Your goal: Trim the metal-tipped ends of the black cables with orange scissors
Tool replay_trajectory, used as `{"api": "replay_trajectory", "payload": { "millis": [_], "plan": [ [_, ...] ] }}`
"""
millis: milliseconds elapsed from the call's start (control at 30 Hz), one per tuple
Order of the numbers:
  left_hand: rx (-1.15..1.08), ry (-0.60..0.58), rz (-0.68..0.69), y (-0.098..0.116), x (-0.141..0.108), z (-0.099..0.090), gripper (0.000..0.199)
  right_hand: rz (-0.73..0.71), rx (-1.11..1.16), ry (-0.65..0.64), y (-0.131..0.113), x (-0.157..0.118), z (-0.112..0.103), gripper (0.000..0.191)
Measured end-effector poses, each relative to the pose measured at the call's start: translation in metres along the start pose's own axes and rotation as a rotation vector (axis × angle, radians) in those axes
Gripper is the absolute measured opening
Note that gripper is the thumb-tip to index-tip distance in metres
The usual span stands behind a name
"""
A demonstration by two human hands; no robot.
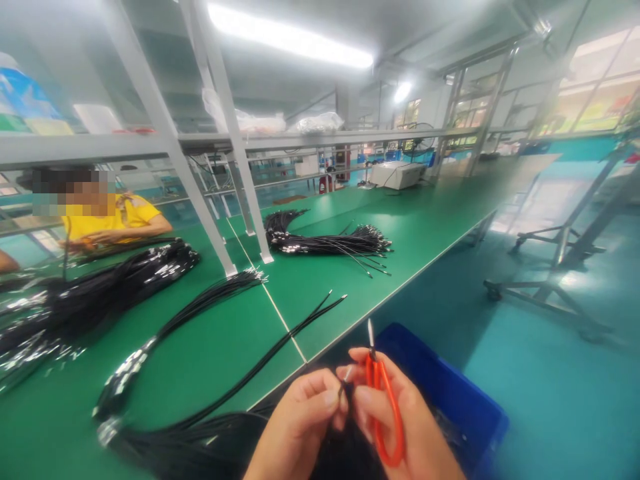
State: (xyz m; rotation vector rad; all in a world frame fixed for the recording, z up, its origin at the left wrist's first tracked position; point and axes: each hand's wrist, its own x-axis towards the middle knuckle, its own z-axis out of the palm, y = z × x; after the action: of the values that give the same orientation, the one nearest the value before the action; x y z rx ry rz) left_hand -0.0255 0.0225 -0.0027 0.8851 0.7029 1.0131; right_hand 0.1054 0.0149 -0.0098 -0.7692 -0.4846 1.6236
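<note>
Both wrists are cut off by the bottom edge, so of the left hand [300, 427] and the right hand [400, 420] only the front parts show. The red snips [383, 407] are partly covered by the right hand's fingers; only 1 thin blade tip shows. The wire end [345, 387] pinched between the hands is too small to tell. The black wire bundle [200, 447] and the blue bin [450, 393] are partly hidden behind the hands. The co-worker's [125, 217] face is blurred.
</note>
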Motion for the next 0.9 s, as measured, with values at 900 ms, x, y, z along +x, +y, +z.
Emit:
{"api": "replay_trajectory", "payload": {
  "millis": [900],
  "plan": [
    [1.796, 0.657, -0.135, 0.019, 0.068, -0.042, 0.015, -0.31, -0.111, 0.346, -0.064, 0.003, -0.039, 0.04]
  ]
}}
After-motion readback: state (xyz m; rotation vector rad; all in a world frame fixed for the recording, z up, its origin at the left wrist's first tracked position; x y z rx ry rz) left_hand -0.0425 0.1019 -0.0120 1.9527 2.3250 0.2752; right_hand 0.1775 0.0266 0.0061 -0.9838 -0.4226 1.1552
